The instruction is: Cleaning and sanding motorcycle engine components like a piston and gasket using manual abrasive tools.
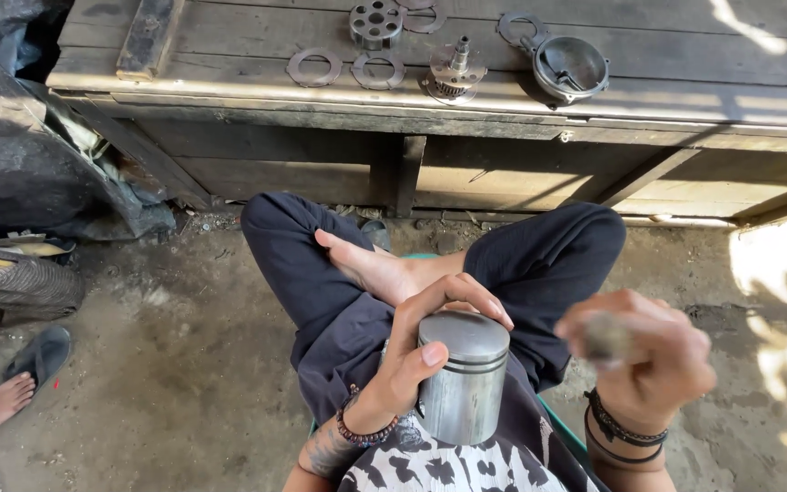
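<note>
Wooden bench (229,77), flat metal rings (314,66), round housing (572,66), black sandal (40,355)

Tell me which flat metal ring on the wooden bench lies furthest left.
The flat metal ring near the bench's front edge, left of its neighbouring ring; the other rings lie further right.

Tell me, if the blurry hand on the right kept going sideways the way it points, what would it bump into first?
Probably the metal piston. The right hand, closed on something small and blurred, points leftward toward it, and the left hand holds the piston upright just beside. Depth is hard to judge, so it might pass in front.
</note>
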